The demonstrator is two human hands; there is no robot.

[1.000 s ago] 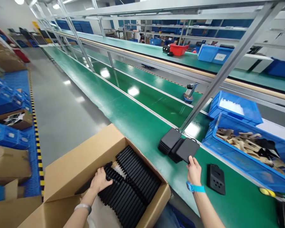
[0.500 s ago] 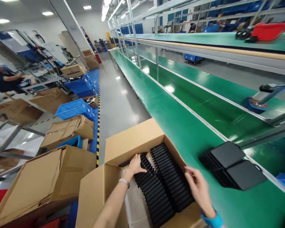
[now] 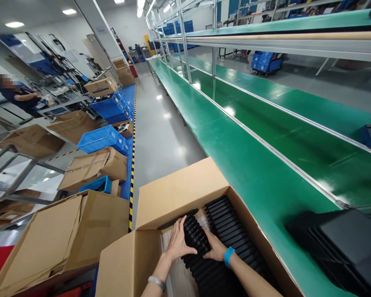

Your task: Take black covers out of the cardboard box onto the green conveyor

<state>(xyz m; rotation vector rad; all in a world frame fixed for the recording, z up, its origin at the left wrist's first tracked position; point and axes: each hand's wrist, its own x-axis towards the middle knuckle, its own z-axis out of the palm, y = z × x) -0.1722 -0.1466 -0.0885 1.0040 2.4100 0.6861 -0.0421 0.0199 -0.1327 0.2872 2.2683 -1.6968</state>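
Left hand: the left hand [image 3: 177, 243] is pressing flat, fingers spread fairly wide, against the near-left side of a row of black plastic parts [image 3: 195, 239] standing on edge in the cardboard box [image 3: 179, 192].
Right hand: the right hand [image 3: 214, 249], with a blue wristband [image 3: 228, 256] on its wrist, is cupping the same row from the opposite side, fingers curled narrow against the parts.
Grip: both hands are squeezing a batch of the parts between them; whether the batch is lifting clear of the box cannot be told.
Where the parts are: directly between the two palms, in the left of two rows in the box; a second row [image 3: 231, 231] is lying just beside it to the right.
Long axis: the row is running away from the person, with the hands at its far end.
Nearer hand: both are touching it, equally close.
Nearby: a stack of black covers [image 3: 343, 247] is sitting on the green bench [image 3: 244, 165] to the right, well apart from the hands.
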